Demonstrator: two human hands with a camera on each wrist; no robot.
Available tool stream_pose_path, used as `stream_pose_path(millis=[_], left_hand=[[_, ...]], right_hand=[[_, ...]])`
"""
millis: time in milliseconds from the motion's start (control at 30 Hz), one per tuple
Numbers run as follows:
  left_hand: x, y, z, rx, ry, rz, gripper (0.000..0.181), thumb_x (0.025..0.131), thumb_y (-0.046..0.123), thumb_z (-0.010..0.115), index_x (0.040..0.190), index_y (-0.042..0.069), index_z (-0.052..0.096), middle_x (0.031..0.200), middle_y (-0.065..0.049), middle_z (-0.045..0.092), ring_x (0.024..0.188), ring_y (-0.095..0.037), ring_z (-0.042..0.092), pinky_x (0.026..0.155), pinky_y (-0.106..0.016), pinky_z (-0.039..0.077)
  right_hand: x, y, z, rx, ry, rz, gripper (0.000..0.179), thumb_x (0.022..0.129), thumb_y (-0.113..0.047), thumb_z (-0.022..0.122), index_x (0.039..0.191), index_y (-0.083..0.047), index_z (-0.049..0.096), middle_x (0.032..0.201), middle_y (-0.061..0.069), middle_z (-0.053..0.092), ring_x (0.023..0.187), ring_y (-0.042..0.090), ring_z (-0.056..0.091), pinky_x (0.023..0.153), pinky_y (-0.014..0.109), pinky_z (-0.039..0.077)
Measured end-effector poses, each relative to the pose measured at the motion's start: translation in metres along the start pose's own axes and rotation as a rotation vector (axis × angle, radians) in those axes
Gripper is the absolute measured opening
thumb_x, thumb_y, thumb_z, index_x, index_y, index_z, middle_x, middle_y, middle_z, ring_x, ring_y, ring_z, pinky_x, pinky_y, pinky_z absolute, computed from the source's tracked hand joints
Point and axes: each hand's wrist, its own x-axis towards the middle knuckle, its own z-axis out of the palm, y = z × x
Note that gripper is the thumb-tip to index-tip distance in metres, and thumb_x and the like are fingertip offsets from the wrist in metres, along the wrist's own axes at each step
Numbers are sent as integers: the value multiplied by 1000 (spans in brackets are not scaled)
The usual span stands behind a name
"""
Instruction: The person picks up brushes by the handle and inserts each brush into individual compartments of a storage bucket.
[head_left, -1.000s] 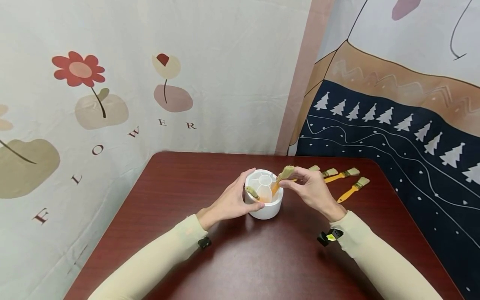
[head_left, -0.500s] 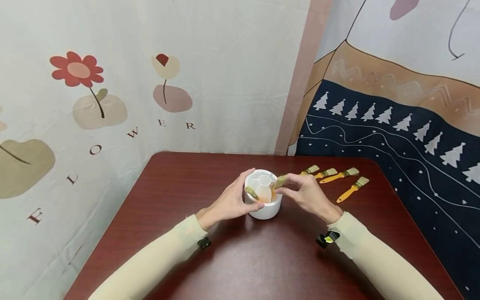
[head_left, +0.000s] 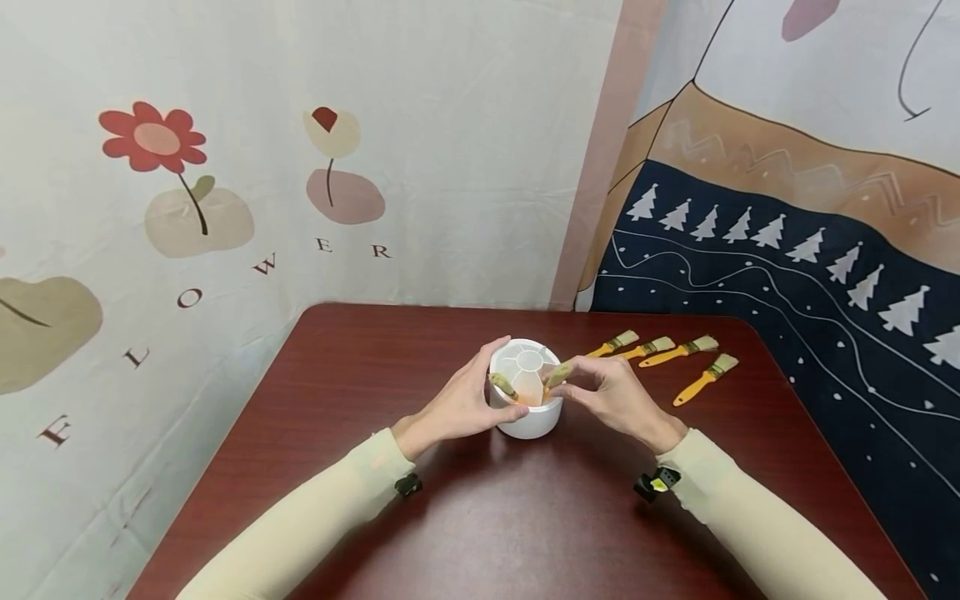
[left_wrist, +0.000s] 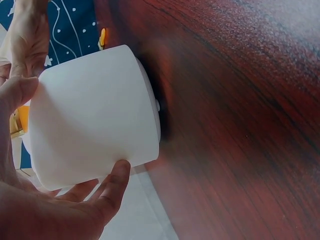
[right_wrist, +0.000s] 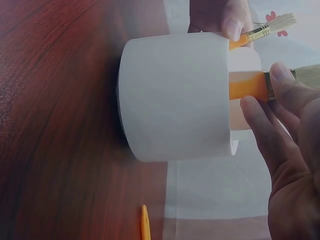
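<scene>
A round white organizer (head_left: 531,423) with several compartments stands on the table. My left hand (head_left: 467,396) grips its left side, thumb at the front of the rim and fingers round the far side. One paintbrush (head_left: 503,384) leans in a front-left compartment, bristles up, close to that thumb. At the right rim my right hand (head_left: 617,395) pinches a second paintbrush (head_left: 558,375) near its metal band. In the right wrist view this brush's orange handle (right_wrist: 248,87) goes down into the organizer, its lower end hidden by the white wall.
Several more paintbrushes with yellow handles lie to the right, the nearest paintbrush (head_left: 707,380) apart from the others. The dark red table (head_left: 390,350) ends at printed cloth hangings (head_left: 465,167) behind and on the right.
My right hand has moved left and down, lowering its paintbrush into the organizer's right side. The left hand and the organizer have stayed in place.
</scene>
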Motion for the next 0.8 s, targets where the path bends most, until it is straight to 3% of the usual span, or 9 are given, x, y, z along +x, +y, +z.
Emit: stream_pose_path(millis=[133,233,333,567,800], left_hand=[[1,0,0,8,0,2,115,93,37,99,182,12,31,175,-14,55,154,-31,62,132,-56,50],[2,0,1,9,1,4,115,93,38,99,182,13,31,174,-14,56,153,-31,63,131,-56,50],[1,1,0,7,-5,-1,116,93,38,99,183,14,29,175,-14,55,154,-31,62,132,-55,50],[1,1,-1,-2,-12,-4,118,92,36,98,184,13,27,176,-14,54,155,-31,61,132,-55,49],[0,2,-1,-3,-3,0,121,92,36,98,185,13,25,176,-15,54,154,-32,62,130,-56,51]], right_hand=[[-2,0,-1,1,-10,-6,35,95,-4,95,125,-23,89,123,-4,90,119,11,82,106,32,68],[-4,0,0,13,-22,-28,41,92,0,97,126,-23,89,124,-6,89,120,11,82,106,23,65],[-4,1,1,20,-28,-59,47,89,3,98,129,-20,88,125,-8,89,120,11,81,105,23,65],[-8,2,1,111,-72,-90,51,89,12,94,134,-11,85,128,3,87,121,9,81,102,26,68],[-10,-1,-6,119,-96,-68,53,92,1,97,139,-17,84,137,1,85,129,10,80,106,40,69]])
